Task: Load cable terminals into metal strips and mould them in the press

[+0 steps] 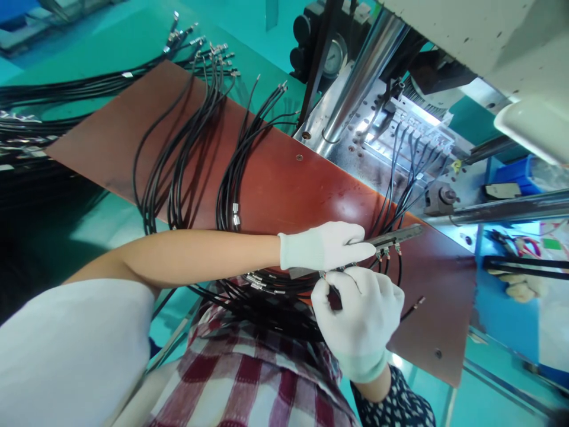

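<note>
My left hand (326,245), in a white glove, grips a narrow metal holder bar (398,238), with the index finger stretched along it. Several black cables with metal end fittings (386,254) sit along the bar's near edge at its right part. Just below, my gloved right hand (362,314) is closed, thumb and index finger pinched together against the bar's near side. A cable end (324,275) shows at that pinch, mostly hidden by the fingers. Another black cable with a metal tip (418,302) sticks out to the right of my right hand.
A brown board (284,178) lies under bundles of black cables (178,160). More cables (267,290) gather against the plaid apron (249,379). Behind stands a press with steel columns (364,77) and a lit fixture (413,136) holding cable ends. A pressure gauge (334,56) is beside it.
</note>
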